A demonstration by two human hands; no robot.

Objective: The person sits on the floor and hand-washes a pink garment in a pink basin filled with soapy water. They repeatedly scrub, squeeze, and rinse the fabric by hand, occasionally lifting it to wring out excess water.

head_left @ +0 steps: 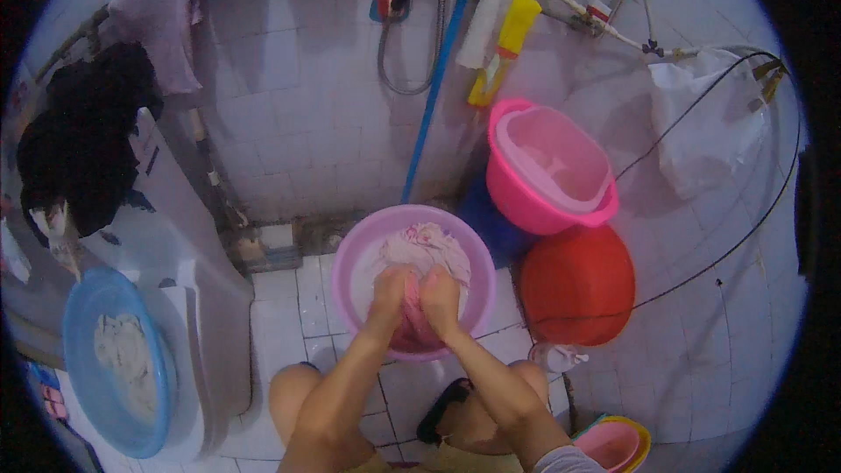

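A purple basin [350,271] is being kept on the white tiled floor [289,315], between the person's knees and the wall. Wet cloth [420,250], pale with pink parts, is lying inside it. Both hands are being pressed into the cloth side by side, touching each other at the near half of the basin. The left hand [390,291] is being closed on a pink fold of the cloth; the right hand [440,298] is likewise being clamped on it, fingers curled downward. Forearms are being extended from the lower edge, over bare knees.

Right of the basin, a red tub [578,285] is being stored on the floor, and a pink tub [547,166] is being leaned against the wall above it, tilted, with a blue container partly hidden behind. A blue pole [434,88] is being stood against the tiles. At left, a blue basin [83,359] holding pale cloth is being supported on a white machine [188,254]. Dark clothing [88,140] is being hung above it. A black sandal [442,412] is being worn at the lower centre. Small bowls [618,442] are being stacked at lower right.
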